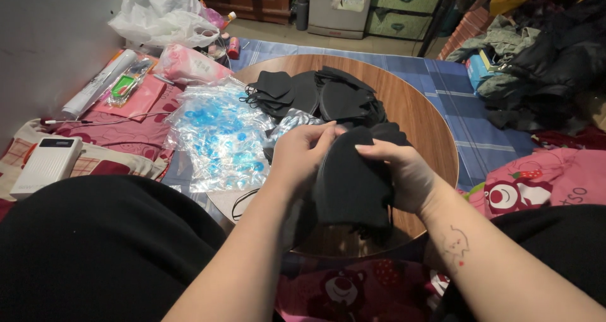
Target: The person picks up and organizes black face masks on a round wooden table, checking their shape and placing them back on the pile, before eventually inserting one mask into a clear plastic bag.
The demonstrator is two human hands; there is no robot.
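Head view, frame centre: left hand (pixel 302 153) and right hand (pixel 404 170) both grip a stack of black masks (pixel 350 183), which could slip and scatter because the stack is thick.

Round wooden table (pixel 420 117) on a blue checked mat (pixel 467 117). At the table's left edge, a heap of clear plastic packets with blue print (pixel 218 133). Further left, on a pink patterned cloth (pixel 123 133): a white power bank (pixel 47 164), a white roll (pixel 98 82), a green item in a clear packet (pixel 126 85) and a pink pouch (pixel 186 63). Behind these, a white plastic bag (pixel 161 13). Far right, dark clothing in a pile (pixel 555 63); at back, two green woven drawers (pixel 401 10).
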